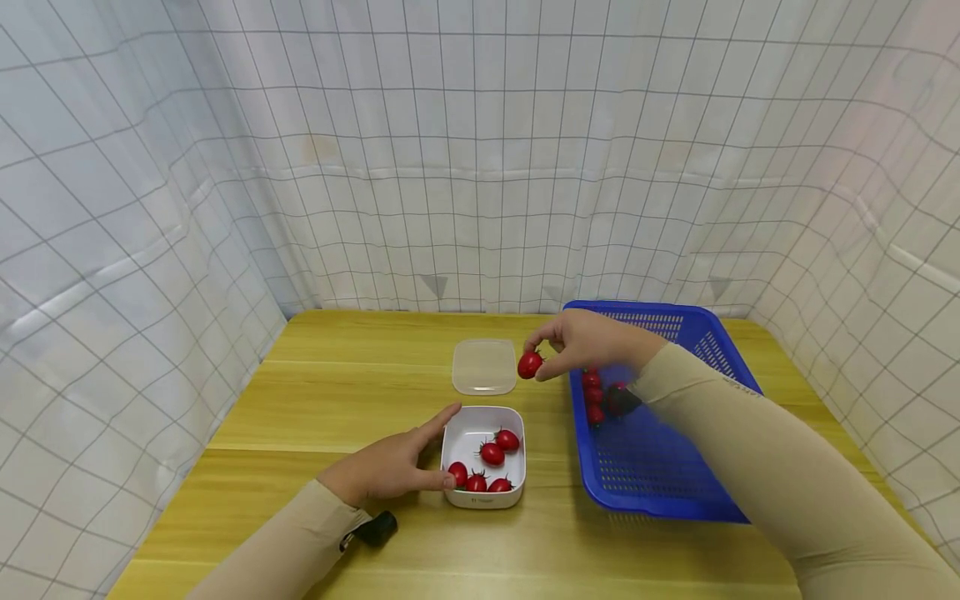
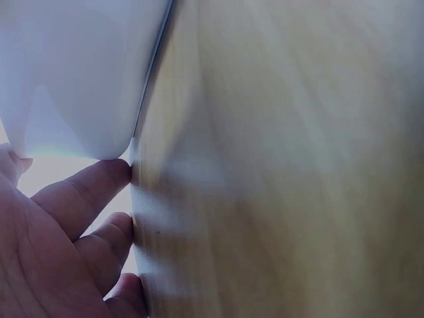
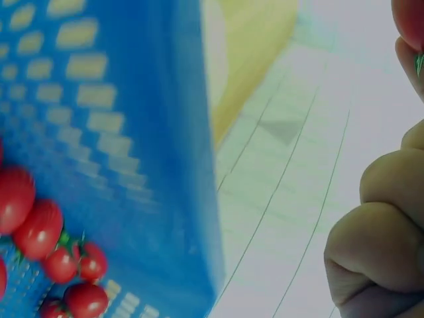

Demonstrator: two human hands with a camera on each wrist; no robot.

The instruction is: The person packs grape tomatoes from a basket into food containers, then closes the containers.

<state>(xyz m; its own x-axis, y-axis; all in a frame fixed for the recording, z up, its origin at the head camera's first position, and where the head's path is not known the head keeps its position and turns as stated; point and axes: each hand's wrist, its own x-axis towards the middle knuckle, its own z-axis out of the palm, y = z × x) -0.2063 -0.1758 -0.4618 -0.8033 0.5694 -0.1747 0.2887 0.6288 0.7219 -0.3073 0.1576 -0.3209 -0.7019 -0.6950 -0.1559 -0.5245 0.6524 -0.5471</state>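
My right hand (image 1: 592, 343) pinches a red cherry tomato (image 1: 529, 365) between thumb and fingers, above the table just left of the blue basket's edge. In the right wrist view, a part of that tomato (image 3: 409, 23) shows at the top right corner. My left hand (image 1: 397, 462) rests against the left side of a white square box (image 1: 486, 500), thumb at the front rim and index finger by the back corner. Several cherry tomatoes (image 1: 492, 454) lie inside the box. In the left wrist view, the fingertips (image 2: 116, 171) meet the box wall (image 2: 73, 86).
A blue perforated basket (image 1: 588, 479) stands on the right, partly hidden under my right forearm. More cherry tomatoes (image 1: 592, 396) lie along its left side. Behind the box, a translucent square lid (image 1: 483, 367) lies flat on the wooden table (image 1: 300, 400). Checked curtains (image 1: 487, 167) surround the table.
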